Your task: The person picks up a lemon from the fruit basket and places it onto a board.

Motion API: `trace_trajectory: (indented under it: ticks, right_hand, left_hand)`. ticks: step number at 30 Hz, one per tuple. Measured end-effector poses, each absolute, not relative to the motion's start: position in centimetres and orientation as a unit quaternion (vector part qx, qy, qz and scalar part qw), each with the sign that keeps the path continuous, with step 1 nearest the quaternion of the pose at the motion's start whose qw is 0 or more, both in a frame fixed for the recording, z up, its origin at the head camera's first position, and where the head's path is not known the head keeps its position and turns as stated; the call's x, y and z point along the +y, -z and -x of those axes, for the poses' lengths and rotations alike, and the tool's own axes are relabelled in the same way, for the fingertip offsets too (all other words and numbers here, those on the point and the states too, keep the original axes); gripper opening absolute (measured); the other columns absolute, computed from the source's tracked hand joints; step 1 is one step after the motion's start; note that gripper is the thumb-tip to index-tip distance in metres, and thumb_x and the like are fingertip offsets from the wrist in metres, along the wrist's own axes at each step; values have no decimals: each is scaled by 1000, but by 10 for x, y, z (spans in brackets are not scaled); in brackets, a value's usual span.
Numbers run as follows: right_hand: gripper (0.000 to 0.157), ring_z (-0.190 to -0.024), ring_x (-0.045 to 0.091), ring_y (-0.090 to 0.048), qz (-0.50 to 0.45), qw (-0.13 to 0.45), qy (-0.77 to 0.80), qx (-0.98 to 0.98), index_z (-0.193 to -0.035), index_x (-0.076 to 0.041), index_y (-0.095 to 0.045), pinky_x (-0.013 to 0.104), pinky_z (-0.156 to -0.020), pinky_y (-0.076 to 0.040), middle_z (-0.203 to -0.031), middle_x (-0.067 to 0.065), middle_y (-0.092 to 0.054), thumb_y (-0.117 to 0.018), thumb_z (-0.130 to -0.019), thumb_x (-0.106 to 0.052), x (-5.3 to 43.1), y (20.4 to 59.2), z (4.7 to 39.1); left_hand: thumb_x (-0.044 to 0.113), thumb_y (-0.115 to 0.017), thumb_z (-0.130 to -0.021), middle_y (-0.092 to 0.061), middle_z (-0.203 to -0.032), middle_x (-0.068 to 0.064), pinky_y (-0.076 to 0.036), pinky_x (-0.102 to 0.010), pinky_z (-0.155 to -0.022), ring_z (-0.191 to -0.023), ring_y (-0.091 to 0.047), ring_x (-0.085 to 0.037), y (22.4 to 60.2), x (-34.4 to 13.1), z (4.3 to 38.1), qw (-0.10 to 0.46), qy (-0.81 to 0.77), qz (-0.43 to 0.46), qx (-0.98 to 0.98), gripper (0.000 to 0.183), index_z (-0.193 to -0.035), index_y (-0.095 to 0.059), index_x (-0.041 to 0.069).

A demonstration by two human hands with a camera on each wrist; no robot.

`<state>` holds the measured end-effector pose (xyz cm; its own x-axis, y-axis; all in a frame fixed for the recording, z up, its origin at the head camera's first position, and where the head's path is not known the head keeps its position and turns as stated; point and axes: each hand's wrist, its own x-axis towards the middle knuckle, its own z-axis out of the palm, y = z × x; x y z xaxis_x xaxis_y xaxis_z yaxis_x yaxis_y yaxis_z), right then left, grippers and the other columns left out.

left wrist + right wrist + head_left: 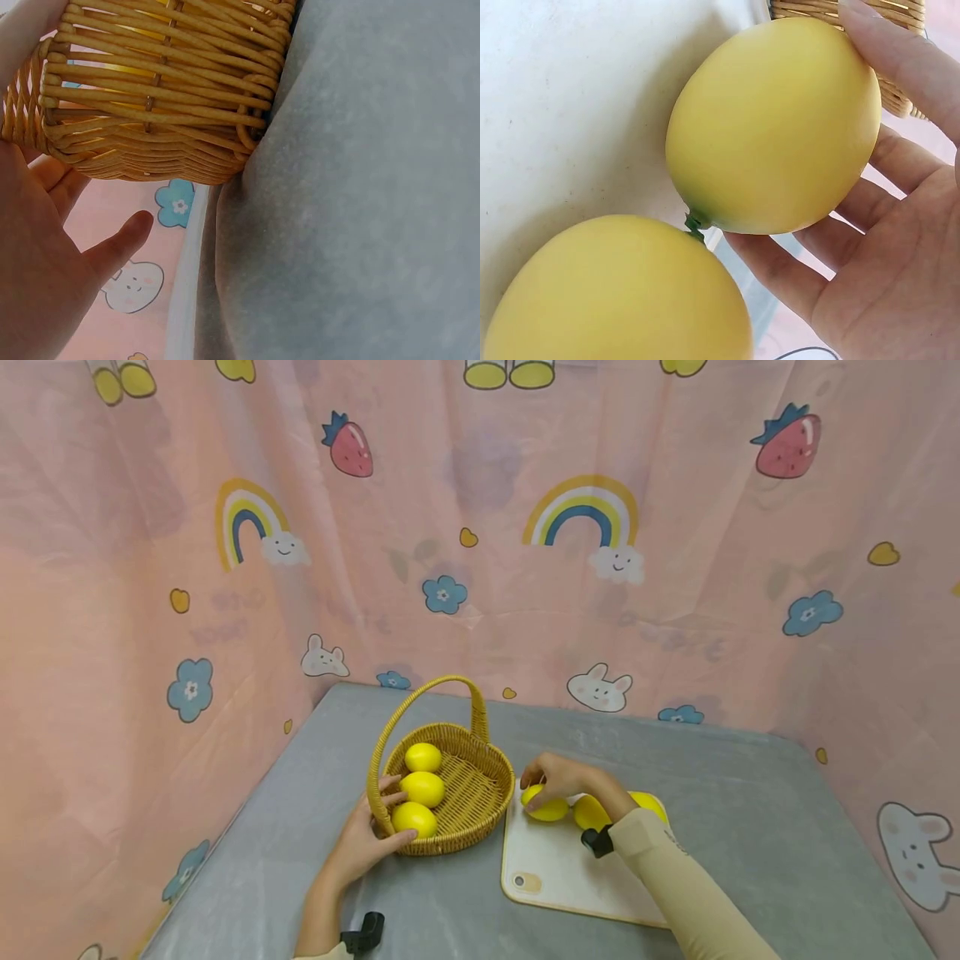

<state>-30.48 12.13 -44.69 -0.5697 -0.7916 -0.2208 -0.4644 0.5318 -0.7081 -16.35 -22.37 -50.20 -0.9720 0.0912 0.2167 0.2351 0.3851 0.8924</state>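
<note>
My left hand [358, 843] grips the left side of a wicker basket [467, 793] at the foot of its tall handle, thumb at the front rim. Inside the basket, three lemons [423, 789] lie in a row along that side. My right hand [564, 775] holds another lemon [550, 807] at the left part of a white cutting board [558, 877]. In the right wrist view, thumb and fingers curve around this lemon [776, 124], whose green stem end points at a second lemon [622, 292] beside it. A further lemon [649, 804] is partly hidden behind my right forearm.
The basket stands directly left of the cutting board on a grey-covered table [420, 910]. A pink patterned curtain [465, 635] rises behind the table and along both sides. The basket's handle [390, 722] arches high over its left and back.
</note>
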Motion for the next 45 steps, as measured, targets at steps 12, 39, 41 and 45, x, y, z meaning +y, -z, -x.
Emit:
trace_trajectory:
  ticks: [12,39,41,45]
  right_hand:
    - [38,-99,26,-64,373,273,298,835,-115,9,-67,37,-88,-54,-109,15,-69,-79,-85,-11,122,448,304]
    - [47,-110,36,-61,348,250,326,843,-126,11,-61,46,-95,-51,-121,25,-65,-75,-89,-15,125,431,307]
    - [46,-108,36,-63,358,235,322,844,-124,11,-63,44,-94,-52,-118,24,-66,-75,-89,-15,124,425,308]
    - [41,-105,39,-64,390,201,318,840,-119,11,-66,41,-90,-54,-113,23,-69,-75,-87,-13,118,409,308]
  left_hand:
    - [27,-84,-82,-37,-156,-13,-38,-53,-108,-133,-49,-30,498,-225,163,68,528,110,-840,88,-152,-37,3]
    - [33,-85,-80,-45,-150,-14,-23,-69,-110,-145,-25,-41,501,-226,163,103,480,105,-865,65,-129,-64,-3]
    - [33,-85,-79,-45,-150,-14,-23,-69,-110,-145,-25,-41,501,-226,163,103,481,104,-864,65,-129,-64,-3]
    - [32,-86,-78,-45,-150,-11,-23,-67,-111,-145,-25,-38,500,-226,164,98,486,100,-863,65,-129,-64,-1]
